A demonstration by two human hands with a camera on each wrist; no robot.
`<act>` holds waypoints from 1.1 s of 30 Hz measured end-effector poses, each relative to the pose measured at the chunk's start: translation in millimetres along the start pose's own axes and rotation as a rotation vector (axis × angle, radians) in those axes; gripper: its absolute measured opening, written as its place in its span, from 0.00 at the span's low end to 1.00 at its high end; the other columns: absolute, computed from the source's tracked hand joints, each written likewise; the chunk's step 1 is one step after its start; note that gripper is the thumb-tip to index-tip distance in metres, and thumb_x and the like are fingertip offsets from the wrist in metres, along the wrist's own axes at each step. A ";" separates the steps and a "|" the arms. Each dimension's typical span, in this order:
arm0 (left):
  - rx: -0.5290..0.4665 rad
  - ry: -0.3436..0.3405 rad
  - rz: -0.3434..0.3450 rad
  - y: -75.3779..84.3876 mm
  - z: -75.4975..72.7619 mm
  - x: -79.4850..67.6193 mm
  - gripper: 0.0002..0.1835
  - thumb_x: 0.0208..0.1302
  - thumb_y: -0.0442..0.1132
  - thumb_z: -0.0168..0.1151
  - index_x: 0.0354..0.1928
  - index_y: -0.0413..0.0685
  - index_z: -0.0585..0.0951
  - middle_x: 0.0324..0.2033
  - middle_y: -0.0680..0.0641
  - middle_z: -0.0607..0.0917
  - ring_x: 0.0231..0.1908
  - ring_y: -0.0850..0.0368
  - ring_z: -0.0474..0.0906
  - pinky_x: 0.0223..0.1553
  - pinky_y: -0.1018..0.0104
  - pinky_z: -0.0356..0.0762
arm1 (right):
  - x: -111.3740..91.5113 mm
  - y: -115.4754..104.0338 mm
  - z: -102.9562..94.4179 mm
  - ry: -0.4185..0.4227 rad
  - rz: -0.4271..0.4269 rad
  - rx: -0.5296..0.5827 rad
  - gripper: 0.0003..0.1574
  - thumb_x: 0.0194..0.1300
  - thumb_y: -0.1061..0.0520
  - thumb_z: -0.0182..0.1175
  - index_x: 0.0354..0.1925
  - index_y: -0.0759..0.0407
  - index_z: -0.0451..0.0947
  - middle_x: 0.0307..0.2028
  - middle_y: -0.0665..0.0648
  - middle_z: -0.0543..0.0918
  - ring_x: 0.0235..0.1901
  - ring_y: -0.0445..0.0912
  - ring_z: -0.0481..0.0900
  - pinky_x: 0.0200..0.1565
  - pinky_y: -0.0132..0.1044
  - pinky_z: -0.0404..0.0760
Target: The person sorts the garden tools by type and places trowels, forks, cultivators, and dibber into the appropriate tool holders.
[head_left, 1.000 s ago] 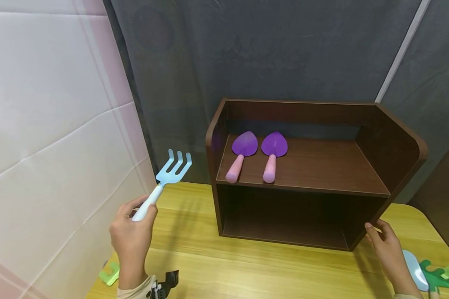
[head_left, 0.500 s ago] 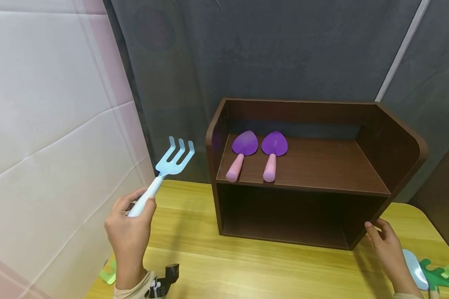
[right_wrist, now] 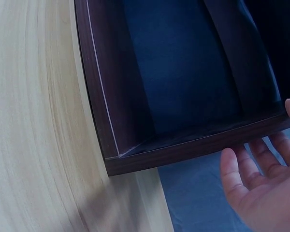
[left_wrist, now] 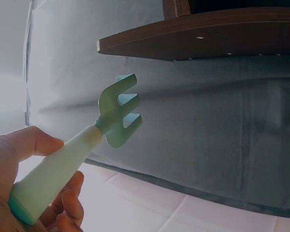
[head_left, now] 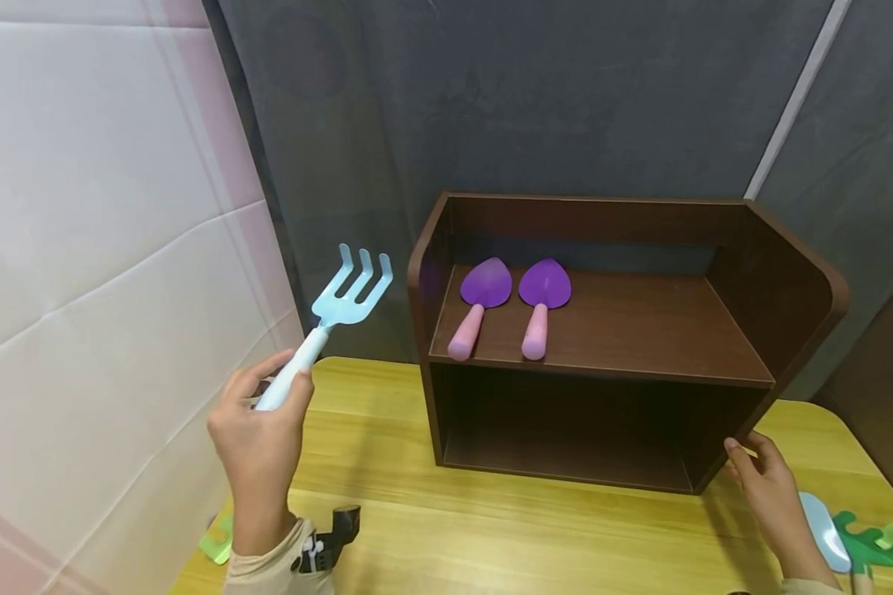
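Observation:
My left hand (head_left: 259,446) grips the white handle of a light blue hand fork (head_left: 345,307), held up left of the shelf with its three tines pointing up. In the left wrist view the fork (left_wrist: 117,113) looks greenish, with the thumb (left_wrist: 43,142) along its handle. My right hand (head_left: 770,504) holds the lower right side panel of a dark brown two-tier shelf (head_left: 662,330). In the right wrist view, thumb and fingers (right_wrist: 232,179) lie on either side of that panel. Two purple trowels (head_left: 486,283) with pink handles lie side by side on the upper tier, at its left.
The shelf stands on a yellow wooden table (head_left: 491,529). A light blue tool head (head_left: 824,530), a green fork (head_left: 866,545) and light green pieces lie at the right edge. Another light green piece (head_left: 216,541) lies at the left edge. White fabric hangs left, a dark curtain behind.
My left hand has raised the hand fork, bringing its tines higher and slightly right. The right hand stays at the shelf's side, and the trowels have not moved.

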State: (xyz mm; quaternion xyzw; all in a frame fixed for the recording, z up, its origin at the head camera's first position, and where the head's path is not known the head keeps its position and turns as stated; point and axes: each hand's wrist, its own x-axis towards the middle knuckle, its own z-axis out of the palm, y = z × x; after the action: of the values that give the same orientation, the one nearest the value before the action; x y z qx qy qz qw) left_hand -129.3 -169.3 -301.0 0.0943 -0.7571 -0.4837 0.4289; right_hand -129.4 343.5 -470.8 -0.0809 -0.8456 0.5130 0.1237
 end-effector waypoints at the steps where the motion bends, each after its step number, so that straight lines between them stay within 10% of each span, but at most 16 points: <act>1: -0.008 0.003 0.006 1.3 0.4 0.0 0.11 0.54 0.31 0.66 0.42 0.42 0.87 0.27 0.66 0.76 0.31 0.63 0.70 0.29 0.77 0.68 | 0.0 0.2 -0.2 -0.001 -0.001 -0.001 0.28 0.76 0.48 0.43 0.64 0.65 0.57 0.45 0.26 0.61 0.39 0.15 0.67 0.38 0.14 0.72; 18: -0.061 0.017 0.094 22.5 -9.3 -3.4 0.13 0.54 0.29 0.67 0.43 0.42 0.87 0.30 0.65 0.78 0.32 0.63 0.72 0.31 0.78 0.70 | 1.7 2.2 -1.6 -0.014 0.021 -0.030 0.36 0.76 0.46 0.43 0.66 0.72 0.53 0.45 0.26 0.60 0.36 0.16 0.68 0.37 0.15 0.72; 33: -0.120 -0.010 0.229 28.4 -3.6 -18.9 0.14 0.49 0.25 0.68 0.40 0.40 0.87 0.33 0.64 0.79 0.31 0.65 0.72 0.31 0.79 0.68 | 0.2 1.6 0.8 0.013 0.020 -0.009 0.23 0.75 0.48 0.44 0.62 0.57 0.59 0.42 0.23 0.61 0.36 0.16 0.69 0.37 0.15 0.72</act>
State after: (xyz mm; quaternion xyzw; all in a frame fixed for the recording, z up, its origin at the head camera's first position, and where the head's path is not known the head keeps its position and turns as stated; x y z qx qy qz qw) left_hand -107.3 -146.5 -287.8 -0.0208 -0.7347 -0.4764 0.4825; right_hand -129.8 343.5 -472.5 -0.0931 -0.8463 0.5097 0.1237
